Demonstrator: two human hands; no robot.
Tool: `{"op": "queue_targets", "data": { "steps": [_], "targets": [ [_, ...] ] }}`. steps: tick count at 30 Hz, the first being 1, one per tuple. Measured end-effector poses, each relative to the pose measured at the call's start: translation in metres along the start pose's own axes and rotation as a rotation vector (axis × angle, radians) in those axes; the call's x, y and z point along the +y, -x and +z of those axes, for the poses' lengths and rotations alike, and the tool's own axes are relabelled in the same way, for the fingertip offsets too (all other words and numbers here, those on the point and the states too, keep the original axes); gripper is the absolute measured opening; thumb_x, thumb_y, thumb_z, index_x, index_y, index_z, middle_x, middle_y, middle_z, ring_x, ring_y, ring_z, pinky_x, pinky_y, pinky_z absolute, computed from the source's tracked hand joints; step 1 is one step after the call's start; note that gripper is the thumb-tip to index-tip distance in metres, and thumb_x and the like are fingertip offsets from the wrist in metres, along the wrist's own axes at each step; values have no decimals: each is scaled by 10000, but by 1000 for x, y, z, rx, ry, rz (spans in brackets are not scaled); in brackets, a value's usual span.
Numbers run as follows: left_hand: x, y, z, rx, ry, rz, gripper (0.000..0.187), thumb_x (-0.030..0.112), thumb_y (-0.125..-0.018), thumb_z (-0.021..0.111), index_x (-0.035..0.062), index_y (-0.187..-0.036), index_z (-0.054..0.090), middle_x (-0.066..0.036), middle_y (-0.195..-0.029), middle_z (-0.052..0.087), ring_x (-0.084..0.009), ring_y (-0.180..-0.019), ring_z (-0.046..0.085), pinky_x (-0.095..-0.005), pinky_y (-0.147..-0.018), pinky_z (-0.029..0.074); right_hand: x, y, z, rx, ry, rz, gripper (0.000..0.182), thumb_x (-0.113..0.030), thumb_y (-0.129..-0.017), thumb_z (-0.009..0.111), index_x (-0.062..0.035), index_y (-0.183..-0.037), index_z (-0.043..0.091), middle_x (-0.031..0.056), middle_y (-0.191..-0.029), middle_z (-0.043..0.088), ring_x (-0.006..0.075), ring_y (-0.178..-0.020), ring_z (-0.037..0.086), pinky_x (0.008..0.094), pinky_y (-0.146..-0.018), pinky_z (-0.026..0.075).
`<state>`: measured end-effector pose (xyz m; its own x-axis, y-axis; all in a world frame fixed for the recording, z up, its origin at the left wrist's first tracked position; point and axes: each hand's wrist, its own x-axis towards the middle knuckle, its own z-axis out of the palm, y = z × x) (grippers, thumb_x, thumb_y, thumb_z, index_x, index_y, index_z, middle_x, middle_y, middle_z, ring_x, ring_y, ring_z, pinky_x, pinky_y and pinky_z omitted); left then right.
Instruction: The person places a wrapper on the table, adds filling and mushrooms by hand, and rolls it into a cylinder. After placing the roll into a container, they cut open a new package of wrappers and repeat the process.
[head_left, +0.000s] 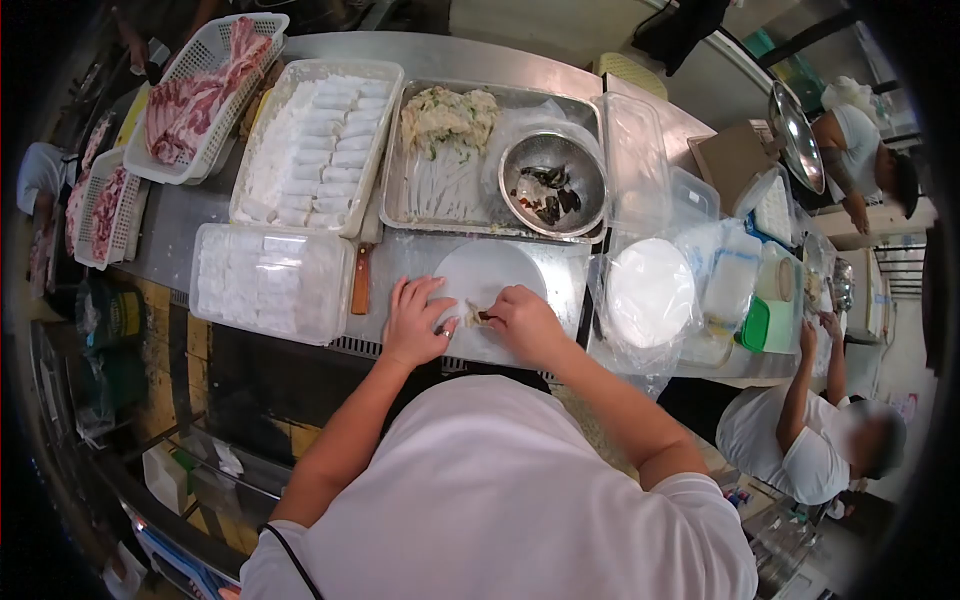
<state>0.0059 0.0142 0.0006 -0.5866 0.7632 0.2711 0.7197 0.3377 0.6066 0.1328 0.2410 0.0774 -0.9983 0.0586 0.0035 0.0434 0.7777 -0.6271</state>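
A round white wrapper sheet point(500, 262) lies on the steel counter in front of me. A small strip of pale filling point(472, 318) sits on it, between my hands. My left hand point(416, 322) rests at the sheet's left edge, fingers stretched out and holding nothing. My right hand point(527, 322) is closed in a pinch over the filling, on a small dark piece point(486, 315) like those in the metal bowl. Behind the sheet, a steel tray point(392, 190) holds a mound of pale minced filling point(448, 115) with green bits and the metal bowl point(597, 185) of dark pieces.
A wooden-handled knife point(361, 280) lies left of my hands. Tubs of white rolls point(335, 150) and a lidded tub point(270, 285) stand there too. Raw ribs fill a basket point(220, 165). At right lies a bagged wrapper stack point(650, 290). A co-worker point(790, 430) stands at the right.
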Motion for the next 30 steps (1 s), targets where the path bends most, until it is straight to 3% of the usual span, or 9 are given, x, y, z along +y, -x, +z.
{"op": "queue_targets", "data": {
  "steps": [8,11,14,19,21,25,30],
  "targets": [
    [0,1,-2,-9,15,-2,348,222,-809,863,159,-1144,795,-104,-1454,637,-356,-1420,548,-611,-1271,302,-6,26,-5,223,16,238,192,-56,-836,809,-33,-1027,798,144,-1003,702,368,-1009,690,466,-908,583],
    [0,-1,-2,-13,16,1,347,222,-812,862,155,-1146,797,-107,-1453,636,-359,-1423,543,-614,-1270,301,-4,20,10,215,6,133,175,-48,-842,800,-30,-1016,801,142,-1001,708,368,-1017,692,471,-912,583],
    [1,0,-3,-18,12,10,346,220,-814,861,151,-1148,799,-112,-1451,635,-370,-1421,542,-618,-1270,300,4,14,26,38,146,60,179,-47,-854,788,-39,-1031,814,146,-994,715,366,-991,698,478,-891,588],
    [0,-1,-1,-21,12,8,345,215,-813,864,145,-1144,801,-121,-1448,636,-387,-1416,543,-623,-1267,303,10,-11,-39,329,-23,191,171,-84,-893,772,-22,-1046,819,191,-1010,744,390,-947,723,483,-861,598],
    [0,0,-1,-22,11,5,343,216,-810,867,142,-1139,801,-122,-1448,636,-386,-1414,545,-625,-1265,305,25,-38,-87,411,-48,364,193,-107,-915,748,-13,-1066,823,226,-1003,781,421,-912,748,491,-859,608],
    [3,-2,-4,-33,13,-12,312,227,-820,854,139,-1115,803,-116,-1435,642,-358,-1432,533,-617,-1282,286,81,-87,-132,269,64,450,215,-133,-904,736,9,-1038,827,268,-1009,793,443,-958,768,500,-885,615],
    [4,-3,-4,-27,9,-23,309,237,-817,855,145,-1107,803,-108,-1422,650,-353,-1423,544,-618,-1275,296,139,-138,-130,25,235,509,242,-163,-876,755,15,-1021,830,285,-1025,788,443,-1008,771,503,-923,614]
  ]
}}
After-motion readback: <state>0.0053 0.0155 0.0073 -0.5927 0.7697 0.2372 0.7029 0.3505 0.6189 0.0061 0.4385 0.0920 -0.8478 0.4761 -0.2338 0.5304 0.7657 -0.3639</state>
